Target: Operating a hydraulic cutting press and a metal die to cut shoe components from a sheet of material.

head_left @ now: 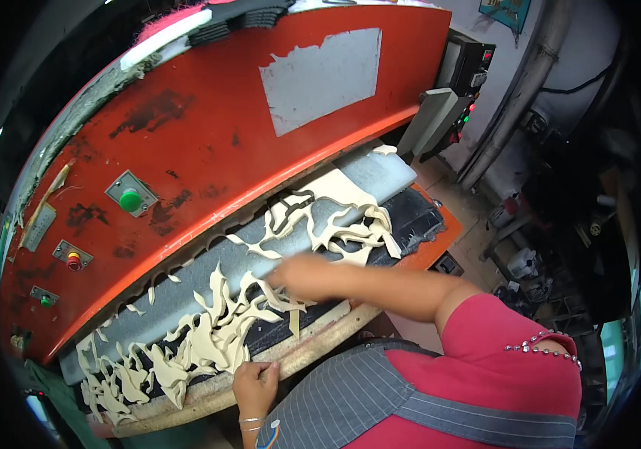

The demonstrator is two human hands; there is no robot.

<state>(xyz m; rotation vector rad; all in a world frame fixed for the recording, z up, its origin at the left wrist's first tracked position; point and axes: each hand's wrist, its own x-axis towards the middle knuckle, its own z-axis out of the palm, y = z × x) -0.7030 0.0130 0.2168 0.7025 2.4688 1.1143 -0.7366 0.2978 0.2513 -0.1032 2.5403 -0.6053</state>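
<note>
My right arm stretches across the machine's bed, and my right hand is smeared by motion among cut cream foam scraps. Its fingers are too blurred to show whether they grip a piece. At the wooden front rail rests my left hand, with its fingers curled closed; whatever they may hold is hidden. Thin, curvy scraps lie heaped just beyond that hand and toward the left end. More foam offcuts lie to the right of my right hand, beside a larger cream sheet.
A pale cutting board lies under the scraps. Behind it stands the machine's orange-red housing, with a green button and a red knob. A control box sits at the right end, near a wall pipe.
</note>
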